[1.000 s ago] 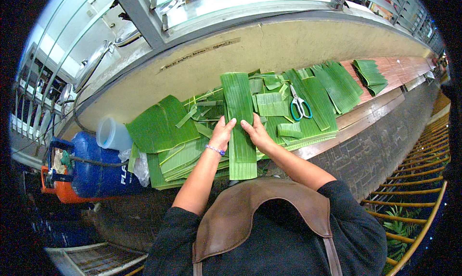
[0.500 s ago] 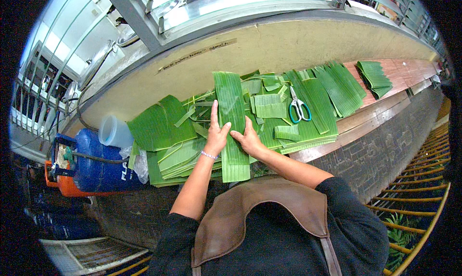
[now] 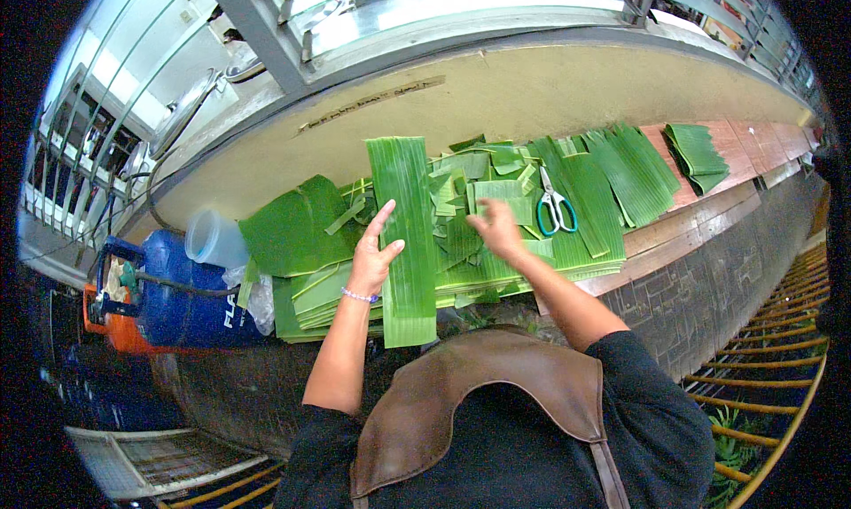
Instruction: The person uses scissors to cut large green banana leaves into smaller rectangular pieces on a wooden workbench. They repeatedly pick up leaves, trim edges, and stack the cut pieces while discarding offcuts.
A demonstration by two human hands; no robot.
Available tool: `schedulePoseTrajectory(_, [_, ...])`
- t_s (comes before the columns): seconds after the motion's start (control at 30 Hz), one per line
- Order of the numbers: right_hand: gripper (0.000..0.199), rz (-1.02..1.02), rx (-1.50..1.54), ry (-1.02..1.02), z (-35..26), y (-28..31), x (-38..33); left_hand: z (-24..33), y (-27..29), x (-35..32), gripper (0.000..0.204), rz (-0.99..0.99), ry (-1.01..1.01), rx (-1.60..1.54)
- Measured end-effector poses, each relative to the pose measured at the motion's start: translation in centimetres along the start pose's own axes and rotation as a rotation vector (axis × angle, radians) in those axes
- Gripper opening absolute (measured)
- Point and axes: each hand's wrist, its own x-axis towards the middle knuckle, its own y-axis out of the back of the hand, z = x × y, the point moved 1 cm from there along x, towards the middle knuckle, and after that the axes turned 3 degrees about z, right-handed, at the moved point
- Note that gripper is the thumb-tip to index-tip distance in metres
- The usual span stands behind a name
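My left hand [image 3: 370, 259] is closed on a long, straight-cut strip of banana leaf [image 3: 409, 234], its thumb over the front and its fingers along the left edge. The strip stands lengthwise in front of me, above the leaf pile. My right hand [image 3: 499, 230] is off the strip, over the cut pieces, its fingers loosely bent and apart with nothing seen in them. Just right of it, scissors [image 3: 556, 215] with teal-rimmed handles lie on the leaves, blades pointing away. A pale rectangular leaf piece [image 3: 502, 191] lies just beyond my right hand.
Larger banana leaves [image 3: 297, 225] lie left, with more [image 3: 631, 176] to the right. A folded leaf bundle [image 3: 698, 157] rests on the reddish-brown bench [image 3: 745, 145]. At left stand a blue tank [image 3: 177, 283] and a translucent tub [image 3: 215, 237]. A low wall [image 3: 505, 88] runs behind.
My right hand has let go of the leaf strip and moved right, toward the scissors. My left hand has carried the strip a little to the left.
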Motion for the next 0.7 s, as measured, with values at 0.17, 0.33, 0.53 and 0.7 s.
schedulePoseTrajectory(0.17, [0.031,0.008,-0.789,-0.307,10.6,6.2,2.7,1.2,3.7,-2.4,0.069,-0.064,0.002,0.037])
schedulePoseTrajectory(0.33, [0.038,-0.060,-0.761,-0.260,14.9,7.6,2.1,2.7,6.5,-4.7,0.064,-0.136,0.033,0.069])
schedulePoseTrajectory(0.53, [0.035,-0.099,-0.096,-0.748,16.5,9.2,5.2,3.9,8.8,-6.5,0.051,-0.162,0.019,0.081])
schedulePoseTrajectory(0.7, [0.025,-0.210,0.979,-0.881,11.1,12.1,2.1,4.0,9.9,-7.2,0.046,-0.171,-0.033,0.074])
